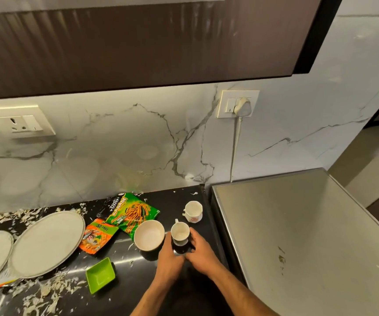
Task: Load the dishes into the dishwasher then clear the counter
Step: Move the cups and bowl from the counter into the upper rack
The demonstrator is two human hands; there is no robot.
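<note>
Both hands close in on a white cup [180, 232] near the right end of a black counter [138, 281]: the left hand [169, 258] and right hand [201, 253] flank its base, fingers curved toward it, though whether either actually grips it cannot be told from here. The step in hand looks like gathering the crockery, with loading not yet begun. The next move calls for a firm hold and a straight lift, since a white bowl [149, 234] stands just beside the cup on the left. A green dish [100, 275] sits nearer the front edge, amid scattered scraps. Farther left, two plates [47, 242] overlap at the rim. Behind the bowl lie an orange packet [97, 236] and a green snack bag [131, 213]; a second cup [193, 211] stands at the back, close to the counter's right edge. Beyond that edge is a steel appliance top [298, 224], probably the dishwasher, bare and offering room. A cord [235, 147] hangs down the marble wall behind.
</note>
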